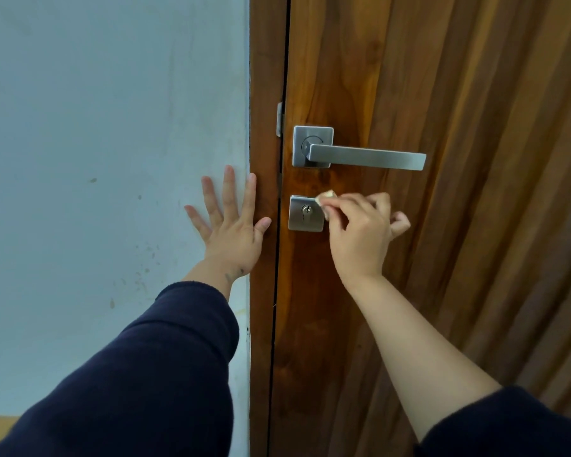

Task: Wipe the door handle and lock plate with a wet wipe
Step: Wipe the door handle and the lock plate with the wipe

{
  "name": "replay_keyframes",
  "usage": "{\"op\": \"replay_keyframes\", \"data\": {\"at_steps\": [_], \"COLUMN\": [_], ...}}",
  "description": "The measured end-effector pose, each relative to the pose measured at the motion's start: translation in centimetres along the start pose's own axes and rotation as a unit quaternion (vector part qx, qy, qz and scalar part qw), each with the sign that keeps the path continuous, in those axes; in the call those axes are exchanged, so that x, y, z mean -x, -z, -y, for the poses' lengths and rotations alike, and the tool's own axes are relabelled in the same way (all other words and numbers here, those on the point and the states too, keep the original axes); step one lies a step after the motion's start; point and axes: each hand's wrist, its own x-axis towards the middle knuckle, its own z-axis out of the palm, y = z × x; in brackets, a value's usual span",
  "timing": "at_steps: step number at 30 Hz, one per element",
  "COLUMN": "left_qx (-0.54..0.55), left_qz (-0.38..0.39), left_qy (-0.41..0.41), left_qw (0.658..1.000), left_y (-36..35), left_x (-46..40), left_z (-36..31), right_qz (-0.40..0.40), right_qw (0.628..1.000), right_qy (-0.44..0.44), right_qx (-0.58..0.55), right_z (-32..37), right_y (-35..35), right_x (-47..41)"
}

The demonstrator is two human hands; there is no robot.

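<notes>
Head view here, so everything's placed off the door handle [366,156]. The wooden door [459,110] fills the whole area behind and to the right of the handle, with the dark door frame [264,94] just left of it and a pale blue wall [112,110] further left still. The handle itself is a brushed metal lever sitting level, its square mount at the left end. Down-left of the handle, the left hand [231,225] lies flat with fingers spread, palm on the wall and thumb over the frame, holding nothing. Right below the handle's mount is the square lock plate [305,214] with its keyhole. The right hand [360,232] pinches a small bunched wipe [325,201], which touches the plate's upper right corner.
</notes>
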Motion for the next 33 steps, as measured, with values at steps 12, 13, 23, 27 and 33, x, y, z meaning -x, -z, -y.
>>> {"op": "replay_keyframes", "data": {"at_steps": [12,13,23,27,33], "left_qx": [0.002,0.002,-0.003,0.002,-0.007], "left_qz": [0.003,0.005,0.028,0.028,0.012], "left_qy": [-0.002,-0.002,0.025,0.025,0.025], "left_qw": [1.0,1.0,0.999,0.999,1.0], "left_y": [0.0,0.0,0.4,0.3,0.0], "left_x": [0.0,0.0,0.1,0.2,0.1], "left_z": [-0.2,-0.2,-0.5,-0.5,-0.4], "right_qz": [0.065,0.059,0.035,0.07,0.026], "right_qw": [0.989,0.991,0.995,0.991,0.996], "right_qy": [0.135,0.118,0.062,0.078,0.041], "right_qx": [0.023,0.023,0.065,0.08,0.073], "right_z": [2.6,2.2,-1.6,-3.3,-2.8], "right_y": [-1.2,-1.0,0.8,0.9,0.9], "right_x": [-1.6,-1.5,-0.5,2.7,1.2]}}
